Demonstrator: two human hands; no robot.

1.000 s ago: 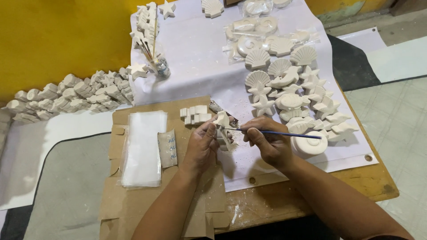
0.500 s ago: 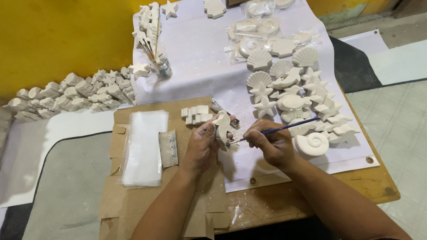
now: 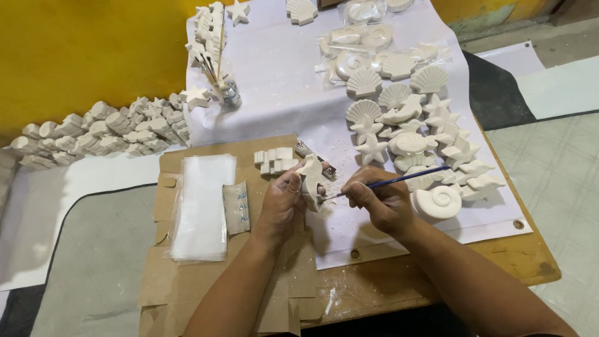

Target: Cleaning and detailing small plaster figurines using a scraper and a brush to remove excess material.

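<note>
Head view shows the left hand (image 3: 284,206) wrapped around a small white plaster figure (image 3: 311,181), held upright just above the bench (image 3: 437,274). The right hand (image 3: 377,200) pinches a thin blue-handled brush (image 3: 399,180) between fingers and thumb, and the brush tip meets the lower edge of the figure, between the two hands. White dust (image 3: 331,209) lies on the white sheet (image 3: 281,93) directly under the figure. Just left of the left hand sit a small printed packet (image 3: 236,207) and a stack of clear plastic bags (image 3: 201,206), both on flattened cardboard (image 3: 175,281). Just beyond the left hand is a short row of small white blocks (image 3: 276,161). Beyond and to the right of the right hand, many white plaster shells, starfish and fish (image 3: 405,118) are spread over the sheet, with a snail shell (image 3: 438,201) just beside the right hand. Far beyond the left hand stands a jar of brushes (image 3: 226,90), and well to the left more plaster pieces (image 3: 100,131) are piled along the yellow wall (image 3: 75,50).
</note>
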